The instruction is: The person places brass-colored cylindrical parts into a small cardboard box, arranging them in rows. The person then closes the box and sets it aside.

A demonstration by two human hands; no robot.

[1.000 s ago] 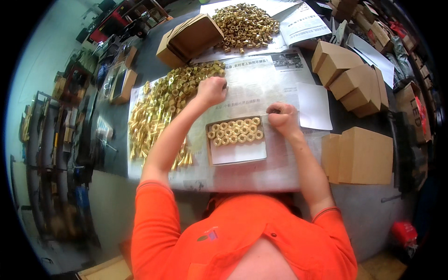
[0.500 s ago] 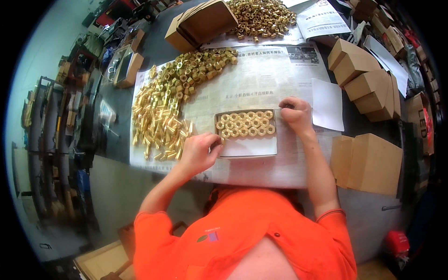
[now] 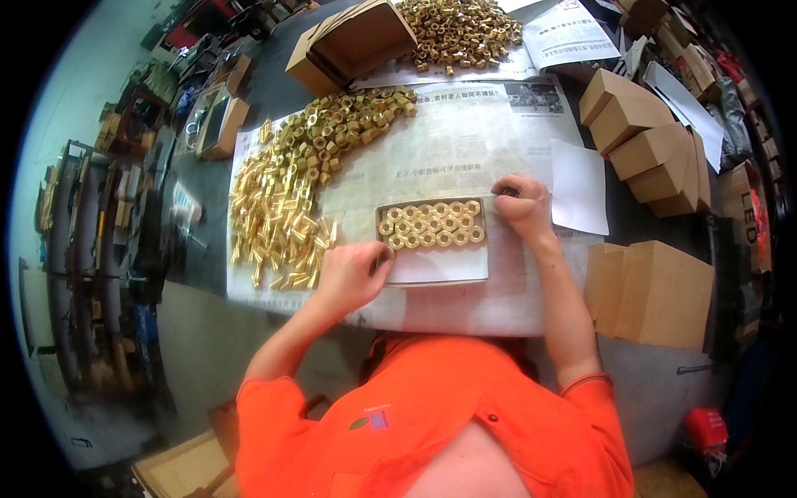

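Observation:
A shallow cardboard box (image 3: 440, 270) with a white bottom lies open in front of me. Its far part holds brass hex nuts (image 3: 432, 224) packed in three neat rows, holes facing up. At the box's near left corner is my left hand (image 3: 353, 272), fingers curled together against the wall; anything between them is hidden. Just beyond the box's right side, my right hand (image 3: 523, 206) hovers or rests with fingers closed; its contents cannot be made out. Left of the box spread loose brass nuts (image 3: 324, 141) and a heap of slim brass tube-like fittings (image 3: 278, 236).
Newspaper (image 3: 515, 295) covers the dark table. An open cardboard box (image 3: 353, 46) stands at the back beside another pile of nuts (image 3: 457, 33). Brown cartons (image 3: 652, 290) line the right side, near a white paper sheet (image 3: 579, 187). Shelving (image 3: 79, 274) stands far left.
The whole view has shifted slightly to the left. Both hands and the rows of nuts keep nearly the same places relative to the box.

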